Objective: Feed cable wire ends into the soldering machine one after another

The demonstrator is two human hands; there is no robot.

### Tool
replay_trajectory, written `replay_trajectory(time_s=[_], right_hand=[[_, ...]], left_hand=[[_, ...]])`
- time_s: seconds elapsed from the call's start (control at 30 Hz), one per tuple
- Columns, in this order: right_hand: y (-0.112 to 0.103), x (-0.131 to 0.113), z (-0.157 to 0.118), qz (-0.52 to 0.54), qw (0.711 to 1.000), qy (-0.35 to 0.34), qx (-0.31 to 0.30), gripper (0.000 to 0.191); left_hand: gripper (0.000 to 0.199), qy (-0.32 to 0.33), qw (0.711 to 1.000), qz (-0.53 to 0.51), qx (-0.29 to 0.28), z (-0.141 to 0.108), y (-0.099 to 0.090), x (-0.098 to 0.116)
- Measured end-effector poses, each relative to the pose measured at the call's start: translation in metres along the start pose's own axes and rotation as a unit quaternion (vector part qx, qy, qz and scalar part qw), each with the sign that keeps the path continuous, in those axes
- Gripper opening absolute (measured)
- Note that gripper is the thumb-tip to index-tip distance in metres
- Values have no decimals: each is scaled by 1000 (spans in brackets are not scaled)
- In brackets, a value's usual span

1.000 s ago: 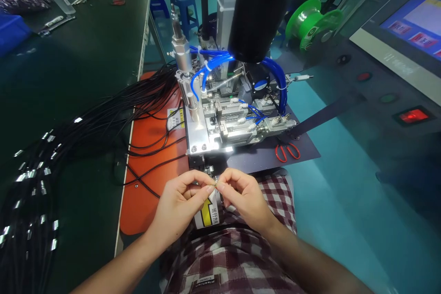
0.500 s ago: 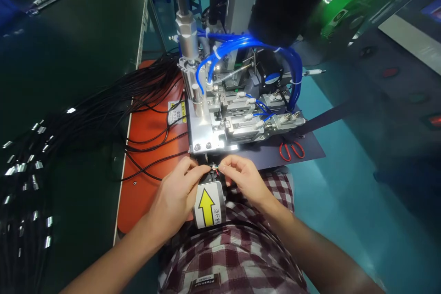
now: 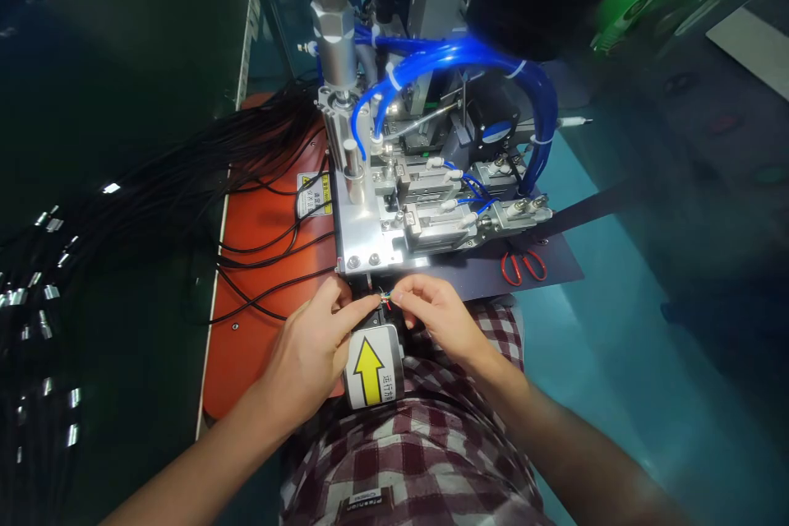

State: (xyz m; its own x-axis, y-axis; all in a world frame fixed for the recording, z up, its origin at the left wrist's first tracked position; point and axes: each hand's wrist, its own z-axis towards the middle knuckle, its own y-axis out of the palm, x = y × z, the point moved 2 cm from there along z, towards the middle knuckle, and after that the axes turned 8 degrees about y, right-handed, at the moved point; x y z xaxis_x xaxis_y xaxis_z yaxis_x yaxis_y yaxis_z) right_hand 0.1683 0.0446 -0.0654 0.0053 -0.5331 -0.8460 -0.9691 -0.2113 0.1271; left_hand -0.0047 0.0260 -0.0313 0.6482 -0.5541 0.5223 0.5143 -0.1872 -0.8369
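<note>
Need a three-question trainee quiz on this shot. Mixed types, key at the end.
1. Multiple choice: where do the handles of the red-handled scissors lie?
A. on the orange board
B. on the dark plate
C. on the green spool

2. True or false: the yellow arrow points toward the metal machine.

3. Short answer: what shows between the left hand and the right hand?

Key:
1. B.
2. True.
3. Fine coloured strands, one of them red; what they belong to is too small to tell.
</note>
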Motion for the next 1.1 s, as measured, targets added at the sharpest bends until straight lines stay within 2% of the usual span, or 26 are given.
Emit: replay_trajectory(time_s=[0.47,0.67,0.93,1.1], right_hand=[[0,1,1,8,1000,7,-3,21],[0,2,2,17,1000,16,-14,21],[1,1,1,3,1000,10,-6,20],[1,4,2,-5,1000,7,-3,20]], left_hand=[[39,1,997,69,-36,0,0,1],[38,22,992,114,-43,4,-2,5],[38,27,992,114,-42,4,-3,6],[40,10,990,126,-66,5,-3,6]])
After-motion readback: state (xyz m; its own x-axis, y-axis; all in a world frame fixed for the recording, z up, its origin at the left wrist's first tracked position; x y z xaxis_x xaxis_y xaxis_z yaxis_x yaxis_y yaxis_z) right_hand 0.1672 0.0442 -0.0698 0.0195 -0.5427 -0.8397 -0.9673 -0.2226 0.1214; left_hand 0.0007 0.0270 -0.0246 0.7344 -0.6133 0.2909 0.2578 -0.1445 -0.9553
